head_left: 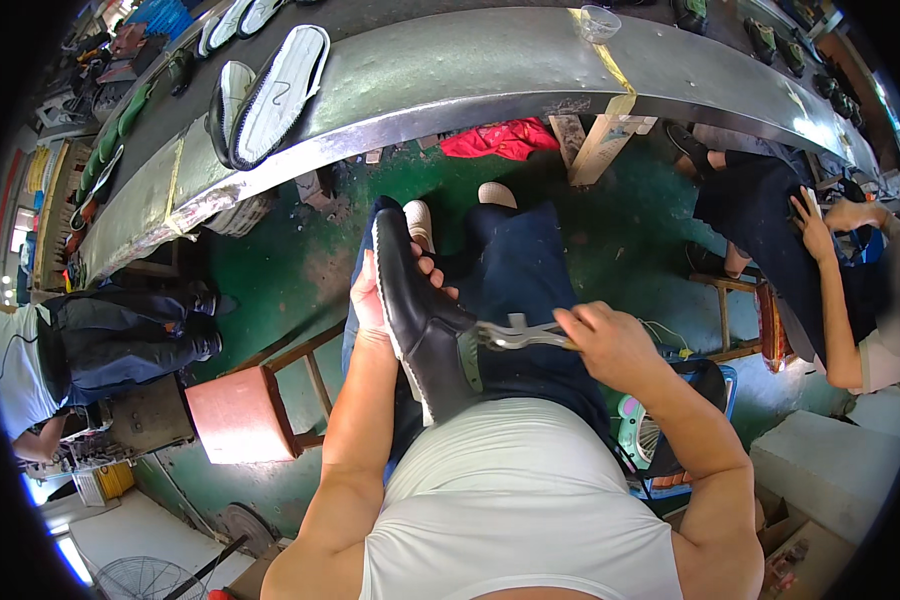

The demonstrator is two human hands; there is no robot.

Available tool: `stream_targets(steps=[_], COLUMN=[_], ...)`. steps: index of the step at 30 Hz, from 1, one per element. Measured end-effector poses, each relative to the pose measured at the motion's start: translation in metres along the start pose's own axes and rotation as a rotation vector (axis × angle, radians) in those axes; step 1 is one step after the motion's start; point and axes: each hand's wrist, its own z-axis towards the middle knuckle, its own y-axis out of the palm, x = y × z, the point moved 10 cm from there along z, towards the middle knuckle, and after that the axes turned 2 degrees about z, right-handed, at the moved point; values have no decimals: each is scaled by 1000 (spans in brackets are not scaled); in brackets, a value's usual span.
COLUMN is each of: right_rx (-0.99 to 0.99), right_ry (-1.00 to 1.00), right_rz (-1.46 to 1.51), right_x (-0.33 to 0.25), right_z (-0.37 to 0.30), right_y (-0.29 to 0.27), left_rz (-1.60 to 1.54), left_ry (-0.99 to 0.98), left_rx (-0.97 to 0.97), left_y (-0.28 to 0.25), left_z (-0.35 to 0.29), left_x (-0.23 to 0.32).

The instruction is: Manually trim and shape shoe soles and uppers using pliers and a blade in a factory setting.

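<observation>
A: What is the left hand (368, 302) doing?
B: It sits left of centre in the frame, clamped around a long black leather shoe with a pale edge strip (410, 290). The palm presses the pale edge, and the fingertips curl over the far side.

A: So the shoe is in the middle of the picture?
B: Slightly left of it, toe toward the top, heel near the white sleeveless shirt (515, 480).

A: And the right hand (608, 345)?
B: Right of centre, fingers closed on the handles of a silver metal pincer-like tool (522, 336). The tool's head points left and meets the shoe beside its grey-green side panel (470, 362). I can't tell whether it grips the leather.

A: What's above?
B: A long grey metal bench (450, 65) bends across the top, with a pale-soled black shoe (282, 95) at upper left.
</observation>
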Motion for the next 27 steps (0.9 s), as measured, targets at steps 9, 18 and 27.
stream_targets(steps=[9,18,27], right_rx=[-9,-224,-420], right_ry=[481,623,457], right_rz=[664,846,804], right_x=[91,58,33], right_z=[-67,-50,14], right_y=[54,60,47], left_rz=[606,2093,2339], left_ry=[-315,-472,80], left_rx=[375,255,316], left_y=[-63,-11,15], left_z=[40,14,10], left_x=[-14,-37,-34])
